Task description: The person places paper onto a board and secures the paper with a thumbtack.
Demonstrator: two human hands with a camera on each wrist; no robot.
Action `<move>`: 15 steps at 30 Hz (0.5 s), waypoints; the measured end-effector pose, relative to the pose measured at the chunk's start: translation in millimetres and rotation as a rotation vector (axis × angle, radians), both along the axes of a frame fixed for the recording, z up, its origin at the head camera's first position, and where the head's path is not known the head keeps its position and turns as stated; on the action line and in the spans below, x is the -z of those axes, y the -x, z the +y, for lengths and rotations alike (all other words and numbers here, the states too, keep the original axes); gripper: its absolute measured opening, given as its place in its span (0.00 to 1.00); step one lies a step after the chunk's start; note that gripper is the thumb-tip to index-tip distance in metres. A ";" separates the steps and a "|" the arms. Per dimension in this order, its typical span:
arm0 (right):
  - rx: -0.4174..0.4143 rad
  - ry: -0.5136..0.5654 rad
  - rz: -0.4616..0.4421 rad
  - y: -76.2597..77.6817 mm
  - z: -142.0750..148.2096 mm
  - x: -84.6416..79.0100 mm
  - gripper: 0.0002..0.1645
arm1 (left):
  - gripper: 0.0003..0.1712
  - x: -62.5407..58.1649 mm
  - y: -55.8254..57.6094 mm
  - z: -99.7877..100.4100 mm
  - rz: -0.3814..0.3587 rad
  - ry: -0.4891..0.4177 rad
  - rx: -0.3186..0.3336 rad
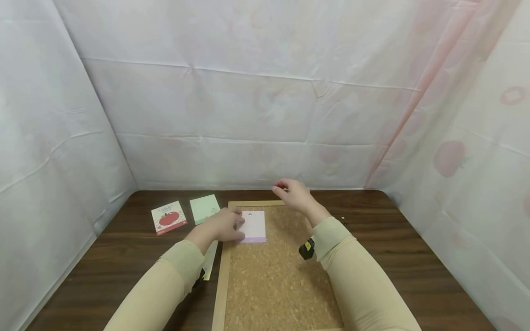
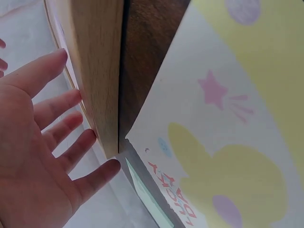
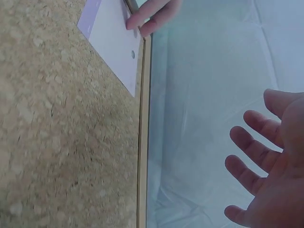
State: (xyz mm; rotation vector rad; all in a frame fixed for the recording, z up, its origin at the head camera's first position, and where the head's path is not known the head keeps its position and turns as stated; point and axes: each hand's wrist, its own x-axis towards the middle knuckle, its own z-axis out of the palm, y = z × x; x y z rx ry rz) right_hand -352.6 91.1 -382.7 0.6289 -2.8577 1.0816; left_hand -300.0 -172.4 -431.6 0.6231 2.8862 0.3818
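A white sheet with a purple lower band (image 1: pixel 253 227) lies on the upper left of a wood-framed corkboard (image 1: pixel 281 285). Near its top edge is a small round grey spot (image 3: pixel 133 54), perhaps a pin head. My left hand (image 1: pixel 221 225) touches the sheet's left side with spread fingers; the left wrist view shows those fingers (image 2: pixel 71 147) along the board's frame. Above the board's top edge hovers my right hand (image 1: pixel 293 195), its fingers loosely bent. Nothing shows between the right fingers (image 3: pixel 251 145).
Left of the board lie an apple-print sheet (image 1: pixel 169 218) and a pale green sheet (image 1: pixel 204 208). A yellow-and-white "Lucky Day" sheet (image 2: pixel 228 175) is partly under my left forearm. Tiny objects (image 1: pixel 343 220) sit right of the board. White curtains (image 1: pixel 248 115) enclose the dark wooden table (image 1: pixel 103 271).
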 end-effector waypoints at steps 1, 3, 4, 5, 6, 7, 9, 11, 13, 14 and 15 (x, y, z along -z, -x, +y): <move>-0.006 0.013 -0.001 -0.9 2.5 -0.4 0.22 | 0.31 0.5 0.5 -1.1 -0.005 -0.023 0.003; -0.019 0.036 -0.004 -4.1 8.0 -1.6 0.24 | 0.30 0.9 1.4 -3.0 -0.012 -0.064 0.008; -0.025 0.047 -0.006 -5.7 10.8 -2.4 0.24 | 0.29 0.5 1.6 -3.9 -0.012 -0.083 0.009; -0.027 0.053 -0.005 -7.3 13.4 -3.3 0.24 | 0.28 -0.2 1.5 -4.6 -0.011 -0.097 0.010; -0.033 0.063 -0.005 -9.3 16.0 -4.6 0.25 | 0.28 -0.6 1.4 -5.5 -0.007 -0.113 0.010; -0.038 0.073 -0.005 -11.2 18.6 -6.2 0.25 | 0.27 -1.8 0.9 -6.3 -0.005 -0.125 0.009; -0.047 0.088 0.000 -14.4 23.0 -9.2 0.24 | 0.27 -5.7 -1.0 -8.7 0.006 -0.134 0.003; -0.061 0.102 0.003 -17.9 27.4 -12.6 0.24 | 0.28 -10.2 -3.5 -11.6 0.015 -0.145 -0.002; -0.072 0.121 0.001 -21.6 31.8 -16.0 0.23 | 0.28 -15.9 -6.2 -14.6 0.019 -0.160 -0.010; -0.079 0.131 0.003 -23.3 33.7 -17.6 0.23 | 0.28 -18.4 -7.4 -16.2 0.027 -0.160 -0.007; -0.085 0.136 0.006 -24.9 35.7 -19.2 0.22 | 0.28 -20.9 -8.8 -17.9 0.029 -0.164 -0.014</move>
